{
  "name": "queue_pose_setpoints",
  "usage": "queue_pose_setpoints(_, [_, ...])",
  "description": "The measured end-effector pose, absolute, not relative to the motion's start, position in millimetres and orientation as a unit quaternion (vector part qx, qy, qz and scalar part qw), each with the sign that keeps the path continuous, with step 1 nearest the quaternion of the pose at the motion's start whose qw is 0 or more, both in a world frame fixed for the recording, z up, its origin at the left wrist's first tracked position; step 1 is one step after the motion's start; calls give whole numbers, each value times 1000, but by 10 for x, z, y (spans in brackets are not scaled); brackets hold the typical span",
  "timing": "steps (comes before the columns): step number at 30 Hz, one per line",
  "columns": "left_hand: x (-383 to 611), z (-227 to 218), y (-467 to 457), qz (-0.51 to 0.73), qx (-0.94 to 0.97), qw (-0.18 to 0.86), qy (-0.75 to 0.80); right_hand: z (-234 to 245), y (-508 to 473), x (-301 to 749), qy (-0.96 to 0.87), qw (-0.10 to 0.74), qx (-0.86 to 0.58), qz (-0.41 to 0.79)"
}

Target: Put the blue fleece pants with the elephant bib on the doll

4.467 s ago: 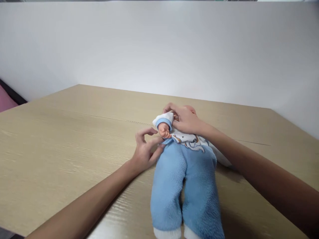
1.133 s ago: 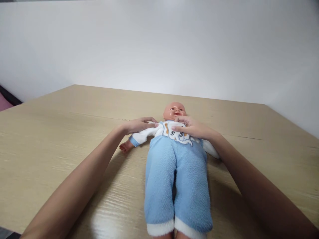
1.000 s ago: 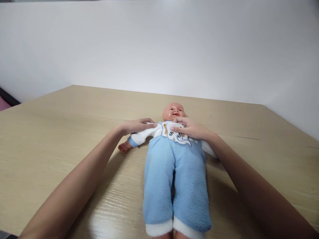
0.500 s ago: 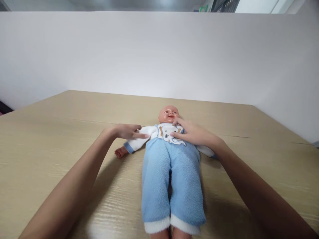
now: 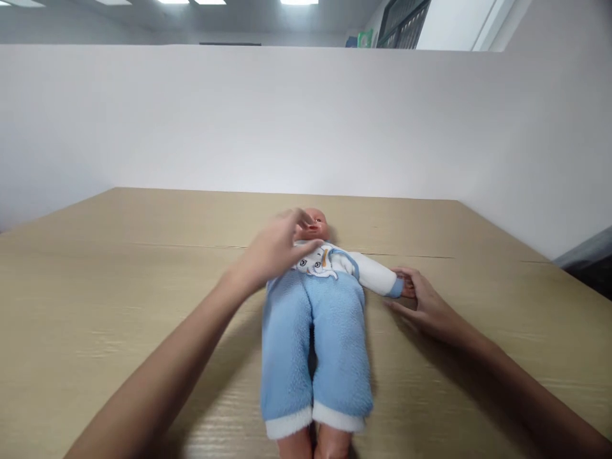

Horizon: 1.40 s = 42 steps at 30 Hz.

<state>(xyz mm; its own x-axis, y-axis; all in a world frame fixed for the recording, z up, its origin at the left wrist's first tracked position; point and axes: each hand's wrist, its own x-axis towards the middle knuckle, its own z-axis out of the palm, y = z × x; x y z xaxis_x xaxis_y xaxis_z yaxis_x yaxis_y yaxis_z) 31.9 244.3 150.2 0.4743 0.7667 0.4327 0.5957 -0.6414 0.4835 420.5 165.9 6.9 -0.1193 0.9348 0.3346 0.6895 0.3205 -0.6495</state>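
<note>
A bald baby doll (image 5: pixel 312 274) lies on its back on the table, feet toward me. It wears a white top with an animal face on the chest and fluffy light-blue trousers with white cuffs. Over the doll's shoulder and beside its face is my left hand (image 5: pixel 280 245), thumb and fingers apart. That hand hides part of the head and one of the doll's arms. My right hand (image 5: pixel 423 303) is at the doll's hand (image 5: pixel 407 284), fingers along its far side and thumb apart below the blue sleeve cuff. A firm hold does not show.
The light wood-grain table (image 5: pixel 143 268) has thin seams running across it. A white partition (image 5: pixel 287 121) stands behind it and continues on the right. A dark object (image 5: pixel 595 264) is beyond the right table edge. Ceiling lights (image 5: pixel 299 2) show above the partition.
My right hand has moved off the doll's chest, outward to the doll's hand. My left hand has gone from the sleeve up and inward over the shoulder. The view has tilted up.
</note>
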Motion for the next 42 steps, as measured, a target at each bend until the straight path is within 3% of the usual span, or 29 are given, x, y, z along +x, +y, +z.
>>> queue_pose_setpoints(3, [811,1271,2451,267,900,60,339,-18,1678,4226,-722,376,-545,200])
queue_pose_setpoints(6, [1078,1003,2559,198,909,7,367,32,1713,4206,-702,408,-541,220])
queue_pose_setpoints(9, [1160,857,2607,208,894,-6,397,192,1800,4156,-646,461,-544,272])
queue_pose_setpoints(13, [1137,860,2535,305,891,38,333,458,2091,3893,-574,547,-488,365])
queue_pose_setpoints(17, [1056,896,2446,366,887,73,271,536,2404,3429,-566,576,-430,403])
queue_pose_setpoints(25, [984,857,2375,473,849,58,226,347,2187,3028,-720,530,-384,231])
queue_pose_setpoints(30, [1016,848,2499,485,803,158,309,414,2022,2976,-734,523,-382,205])
queue_pose_setpoints(33, [1006,808,2621,439,775,221,397,386,2076,2908,-646,566,-394,327])
queue_pose_setpoints(37, [998,757,2698,379,783,207,448,273,2220,2896,-461,617,-396,500])
queue_pose_setpoints(42, [1011,767,2684,361,788,229,444,180,2314,2968,-441,618,-479,441])
